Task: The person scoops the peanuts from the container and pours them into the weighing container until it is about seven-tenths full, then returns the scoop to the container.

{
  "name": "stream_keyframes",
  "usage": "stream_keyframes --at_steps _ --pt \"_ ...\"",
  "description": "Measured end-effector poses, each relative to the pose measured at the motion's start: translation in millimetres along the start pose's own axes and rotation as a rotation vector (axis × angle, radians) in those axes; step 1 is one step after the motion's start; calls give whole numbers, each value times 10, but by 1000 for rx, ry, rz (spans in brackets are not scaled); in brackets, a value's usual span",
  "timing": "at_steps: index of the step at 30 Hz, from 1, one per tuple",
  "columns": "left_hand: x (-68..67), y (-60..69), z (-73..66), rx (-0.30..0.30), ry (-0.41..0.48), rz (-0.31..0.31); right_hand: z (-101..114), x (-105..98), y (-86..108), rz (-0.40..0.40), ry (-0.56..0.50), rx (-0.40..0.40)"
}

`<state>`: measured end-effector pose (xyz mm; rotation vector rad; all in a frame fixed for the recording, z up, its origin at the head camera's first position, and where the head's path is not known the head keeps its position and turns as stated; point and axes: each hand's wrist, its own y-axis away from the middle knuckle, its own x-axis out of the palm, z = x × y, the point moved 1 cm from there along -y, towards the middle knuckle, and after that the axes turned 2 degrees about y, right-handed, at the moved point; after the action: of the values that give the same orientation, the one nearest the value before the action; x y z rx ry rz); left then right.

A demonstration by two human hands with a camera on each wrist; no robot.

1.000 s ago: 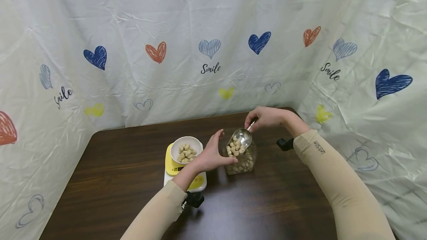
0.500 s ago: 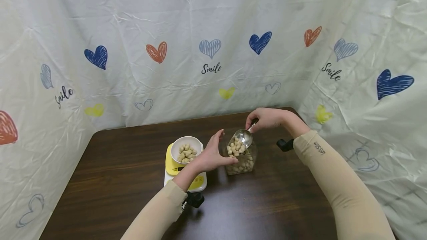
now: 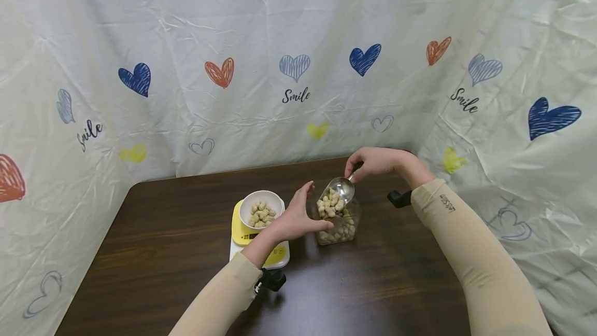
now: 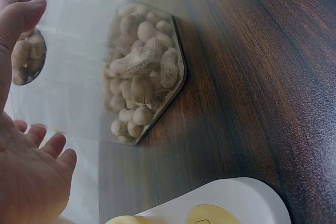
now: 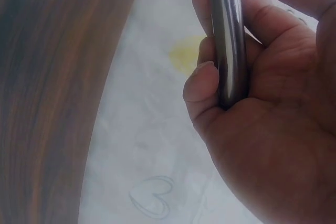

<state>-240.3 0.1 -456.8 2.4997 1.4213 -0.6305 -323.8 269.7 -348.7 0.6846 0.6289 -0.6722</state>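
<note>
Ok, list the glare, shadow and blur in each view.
In the head view, pale glare on the dark brown wooden table, a shadow below the small black left-wrist device; in the left wrist view, haze over the clear angular container; in the right wrist view, bright streaks on the shiny metal handle, a softly blurred white heart-printed backdrop.

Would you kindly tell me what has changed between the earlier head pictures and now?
The right hand has lifted the scoop slightly, peanuts still in it. Nothing was newly grasped or let go. The left hand stays around the jar, and the bowl remains on the scale.
</note>
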Motion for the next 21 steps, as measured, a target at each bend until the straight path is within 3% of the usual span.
stream_keyframes --at_steps 11,21 --pt "10 2 -18 5 -16 -16 14 -93 56 -10 56 -15" --pt "16 -10 9 2 -22 -9 -61 -159 120 -29 27 -34"
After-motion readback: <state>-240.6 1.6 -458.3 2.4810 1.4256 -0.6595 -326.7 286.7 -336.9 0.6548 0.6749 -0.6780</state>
